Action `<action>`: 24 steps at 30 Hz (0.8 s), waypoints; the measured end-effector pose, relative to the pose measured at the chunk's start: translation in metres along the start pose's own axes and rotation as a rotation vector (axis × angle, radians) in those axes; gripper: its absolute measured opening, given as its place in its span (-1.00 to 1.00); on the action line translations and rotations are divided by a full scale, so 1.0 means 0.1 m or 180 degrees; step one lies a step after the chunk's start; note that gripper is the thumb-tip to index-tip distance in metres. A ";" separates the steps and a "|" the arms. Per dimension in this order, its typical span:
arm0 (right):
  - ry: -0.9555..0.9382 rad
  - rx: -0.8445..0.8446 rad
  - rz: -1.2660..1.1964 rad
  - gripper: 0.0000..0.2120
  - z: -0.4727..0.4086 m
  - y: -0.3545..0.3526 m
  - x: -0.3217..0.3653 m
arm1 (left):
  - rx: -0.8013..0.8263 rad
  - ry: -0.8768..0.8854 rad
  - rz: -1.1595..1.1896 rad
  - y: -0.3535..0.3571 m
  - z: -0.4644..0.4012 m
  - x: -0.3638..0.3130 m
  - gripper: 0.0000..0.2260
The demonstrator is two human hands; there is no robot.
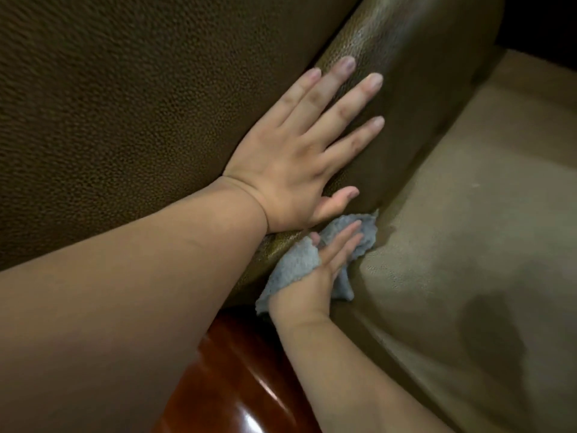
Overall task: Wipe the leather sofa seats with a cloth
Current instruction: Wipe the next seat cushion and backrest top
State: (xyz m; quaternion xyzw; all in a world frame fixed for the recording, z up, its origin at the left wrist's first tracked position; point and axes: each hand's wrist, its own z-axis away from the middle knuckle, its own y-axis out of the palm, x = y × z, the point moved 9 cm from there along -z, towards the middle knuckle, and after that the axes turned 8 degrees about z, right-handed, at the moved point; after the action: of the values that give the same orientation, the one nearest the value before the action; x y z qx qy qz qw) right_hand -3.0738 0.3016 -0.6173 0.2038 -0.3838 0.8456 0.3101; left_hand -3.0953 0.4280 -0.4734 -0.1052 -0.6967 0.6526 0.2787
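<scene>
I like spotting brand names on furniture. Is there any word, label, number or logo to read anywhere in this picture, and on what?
None: no text shows anywhere.
The leather sofa, its seat, the grey cloth and the glossy wood trim are all bare.
Neither the left hand nor the right hand wears anything with writing.

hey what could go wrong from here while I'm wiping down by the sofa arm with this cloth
1. The cloth is bunched under the right hand, so the fingers may rub the leather and little cloth wipes it.
2. It sits at the crease where the arm meets the seat; it might snag or push dirt into the gap.
3. The left hand lies flat on the arm and could leave prints.
</scene>
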 end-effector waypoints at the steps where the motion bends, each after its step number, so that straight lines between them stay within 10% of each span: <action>1: 0.0001 -0.0118 0.0293 -0.11 -0.12 -0.16 -0.01 | 0.0011 -0.0003 0.0026 0.01 0.00 -0.01 -0.33; 6: -0.0438 -0.0496 0.0024 0.10 -0.83 -1.06 -0.15 | -0.0133 -0.0034 0.0149 0.05 0.03 0.03 -0.33; 18: -0.1441 -0.0775 0.1146 -0.65 -0.98 -2.81 -0.19 | -0.0077 -0.0097 0.0171 0.02 0.01 0.01 -0.36; 24: -0.1289 -0.0628 0.2383 -0.76 0.02 -3.83 -0.23 | 0.1123 -0.1222 0.0626 -0.26 -0.04 -0.14 -0.31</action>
State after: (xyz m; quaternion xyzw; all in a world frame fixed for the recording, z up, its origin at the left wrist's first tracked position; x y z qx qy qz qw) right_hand -2.7965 0.4877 -0.4292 0.1816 -0.5632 0.8020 -0.0814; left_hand -3.0759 0.4206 -0.4522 0.0034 -0.5988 0.7957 0.0909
